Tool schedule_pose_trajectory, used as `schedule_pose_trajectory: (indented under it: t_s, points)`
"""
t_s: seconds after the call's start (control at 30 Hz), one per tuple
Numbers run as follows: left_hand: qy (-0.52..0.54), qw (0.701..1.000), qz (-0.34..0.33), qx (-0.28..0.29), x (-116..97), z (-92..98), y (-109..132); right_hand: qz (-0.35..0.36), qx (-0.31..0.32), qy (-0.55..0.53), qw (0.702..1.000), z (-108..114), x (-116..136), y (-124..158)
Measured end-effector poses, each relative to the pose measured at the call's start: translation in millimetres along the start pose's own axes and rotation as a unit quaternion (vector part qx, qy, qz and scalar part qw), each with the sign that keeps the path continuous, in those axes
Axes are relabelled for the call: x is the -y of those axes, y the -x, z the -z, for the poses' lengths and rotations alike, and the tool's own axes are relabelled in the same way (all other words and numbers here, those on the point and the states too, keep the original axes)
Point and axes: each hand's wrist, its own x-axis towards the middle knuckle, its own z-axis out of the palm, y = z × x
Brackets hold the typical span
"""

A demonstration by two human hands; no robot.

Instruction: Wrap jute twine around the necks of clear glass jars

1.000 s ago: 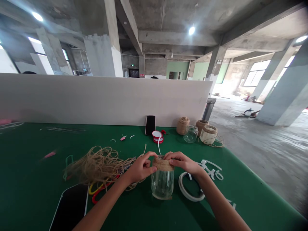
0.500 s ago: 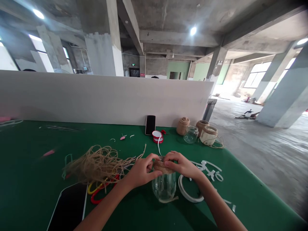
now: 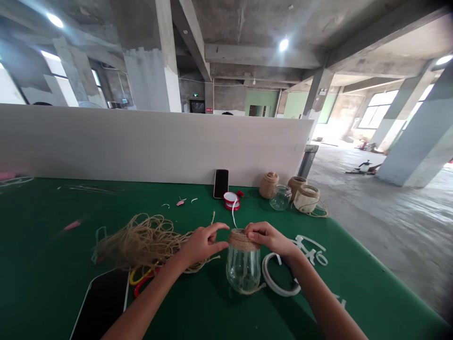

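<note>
Right hand point(image 3: 269, 238) hides part of jar rim point(image 3: 237, 231); bottom edge crops dark panel point(image 3: 101, 302)

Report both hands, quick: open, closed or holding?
Left hand: open, thumb and fingers parted beside the jar; contact cannot be told.
Right hand: closed, holding the jar's twine-wrapped neck.

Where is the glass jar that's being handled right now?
The glass jar is low in the head view, slightly right of centre, its twine-wrapped neck pinched by the right hand, with a white roll just to its right.
</note>
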Motion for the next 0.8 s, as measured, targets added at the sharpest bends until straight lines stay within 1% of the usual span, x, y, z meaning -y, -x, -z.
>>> schedule_pose_trajectory:
  t_s: [0.2,0.33,0.4,0.47,0.57,0.67,0.8]
  points:
    - [0.02,1.0,-0.01,0.012,-2.1,-7.6,0.4,-0.007,0.011,-0.038,0.999,0.2,-4.8,0.7]
    - [0.053,0.998,-0.002,0.025,-6.5,-10.0,0.5,-0.011,0.01,-0.028,0.999,1.8,-3.6,1.7]
    - [0.064,0.998,-0.001,0.024,-9.1,-10.8,0.9,-0.01,0.01,0.005,1.0,1.5,1.5,1.8]
    - [0.072,0.997,-0.001,0.019,-12.5,-12.5,2.0,-0.007,0.014,0.072,0.997,-0.3,9.3,1.7]
    - [0.073,0.997,-0.009,0.009,-19.6,-16.8,4.6,-0.011,0.012,0.173,0.985,-4.7,22.1,1.8]
    - [0.044,0.999,-0.014,-0.005,-27.0,-21.1,6.8,-0.02,0.009,0.202,0.979,-8.5,31.8,2.7]
    - [0.021,1.0,-0.011,-0.02,-32.1,-23.1,6.9,-0.021,0.015,0.218,0.976,-9.7,36.5,3.4]
